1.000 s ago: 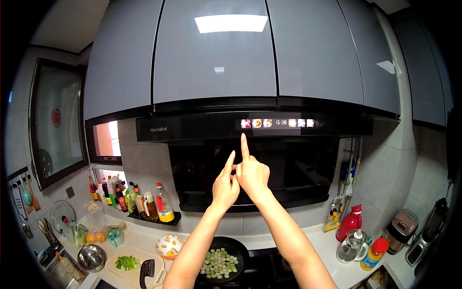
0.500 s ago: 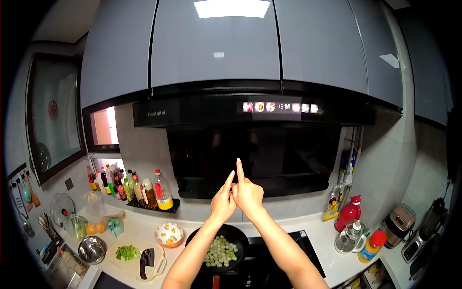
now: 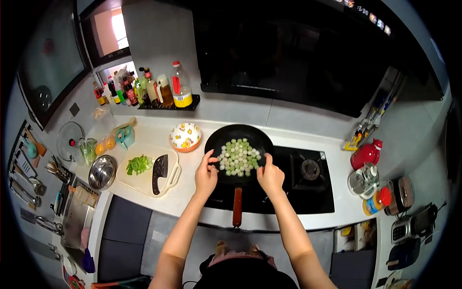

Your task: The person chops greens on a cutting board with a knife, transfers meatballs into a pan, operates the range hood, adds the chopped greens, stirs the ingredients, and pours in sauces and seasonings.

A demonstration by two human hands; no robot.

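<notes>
A black frying pan sits on the stove's left burner, its reddish-brown handle toward me. Small pale-green round pieces cover part of its bottom. My left hand is by the pan's left side, fingers apart and holding nothing. At the opposite side is my right hand, index finger and thumb spread, also without anything in it. Whether either hand touches the rim I cannot tell.
Left of the stove lie a cutting board with chopped greens and a black cleaver, a patterned bowl and a metal bowl. A second burner, glass jug and red kettle stand right.
Both hands have come down from in front of the range hood, where their index fingers pointed upward close together, and moved apart to the pan's two sides. The view has tilted down.
</notes>
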